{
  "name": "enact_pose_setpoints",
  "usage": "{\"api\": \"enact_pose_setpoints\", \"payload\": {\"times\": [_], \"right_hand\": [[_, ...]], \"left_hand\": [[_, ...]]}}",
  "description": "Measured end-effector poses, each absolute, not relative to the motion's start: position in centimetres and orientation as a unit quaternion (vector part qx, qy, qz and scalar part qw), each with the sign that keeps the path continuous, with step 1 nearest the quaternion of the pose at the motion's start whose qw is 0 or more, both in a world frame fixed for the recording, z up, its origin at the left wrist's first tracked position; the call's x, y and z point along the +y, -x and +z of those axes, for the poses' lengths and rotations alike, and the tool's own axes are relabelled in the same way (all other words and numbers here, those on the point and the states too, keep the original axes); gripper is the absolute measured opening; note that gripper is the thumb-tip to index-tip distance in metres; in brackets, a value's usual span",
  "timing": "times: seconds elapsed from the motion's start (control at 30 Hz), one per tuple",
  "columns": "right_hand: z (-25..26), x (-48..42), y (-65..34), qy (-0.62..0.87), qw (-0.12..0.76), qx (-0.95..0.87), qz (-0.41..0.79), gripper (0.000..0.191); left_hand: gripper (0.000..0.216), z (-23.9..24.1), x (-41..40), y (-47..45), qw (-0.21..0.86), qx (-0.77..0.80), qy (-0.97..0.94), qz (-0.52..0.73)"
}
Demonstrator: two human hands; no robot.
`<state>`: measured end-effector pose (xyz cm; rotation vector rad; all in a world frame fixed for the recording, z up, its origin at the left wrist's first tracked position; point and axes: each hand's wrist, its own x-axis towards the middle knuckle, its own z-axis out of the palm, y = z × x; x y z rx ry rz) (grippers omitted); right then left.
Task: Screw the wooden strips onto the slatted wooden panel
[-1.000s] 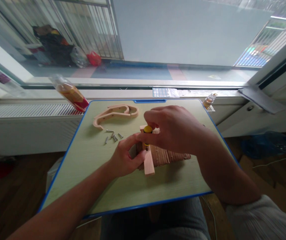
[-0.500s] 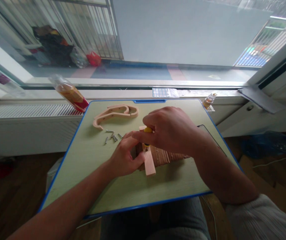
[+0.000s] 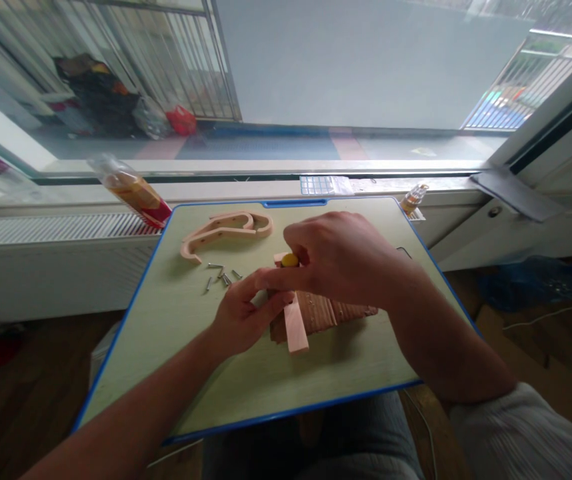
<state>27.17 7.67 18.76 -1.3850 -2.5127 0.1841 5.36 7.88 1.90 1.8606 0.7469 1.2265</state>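
My right hand (image 3: pixel 339 259) is closed around a small screwdriver with a yellow handle (image 3: pixel 290 260), held upright over a pale wooden bar (image 3: pixel 296 328). The bar lies across a ribbed brown wooden panel (image 3: pixel 333 312) on the green lap table (image 3: pixel 246 373). My left hand (image 3: pixel 241 317) pinches at the bar's left side, just below the screwdriver, its fingers curled against the wood. Several loose screws (image 3: pixel 221 275) lie a little to the left of my hands.
A curved wooden piece with holes (image 3: pixel 223 230) rests at the table's far left. A plastic packet (image 3: pixel 131 190) leans on the windowsill beside the table's corner, and a small bottle (image 3: pixel 413 199) stands at the far right. A window runs behind the sill.
My right hand has turned slightly on the screwdriver and my left fingers have shifted closer under it. The view has drifted a little; the wooden parts stay put.
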Motion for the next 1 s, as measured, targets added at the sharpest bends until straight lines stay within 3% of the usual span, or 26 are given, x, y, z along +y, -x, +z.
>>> {"api": "enact_pose_setpoints", "payload": {"times": [0.27,0.6,1.0], "right_hand": [[20.2,7.0,-29.0,0.357,0.16,-0.907,0.153,0.024],[19.9,7.2,-28.5,0.401,0.149,-0.894,0.136,0.019],[18.7,7.7,-27.2,0.435,0.169,-0.882,0.067,0.031]], "left_hand": [[0.022,2.9,7.6,-5.9,0.444,0.275,-0.719,0.458],[0.023,3.2,7.5,-5.8,0.435,0.282,-0.727,0.451],[0.025,2.6,7.6,-5.7,0.401,0.317,-0.731,0.452]]}}
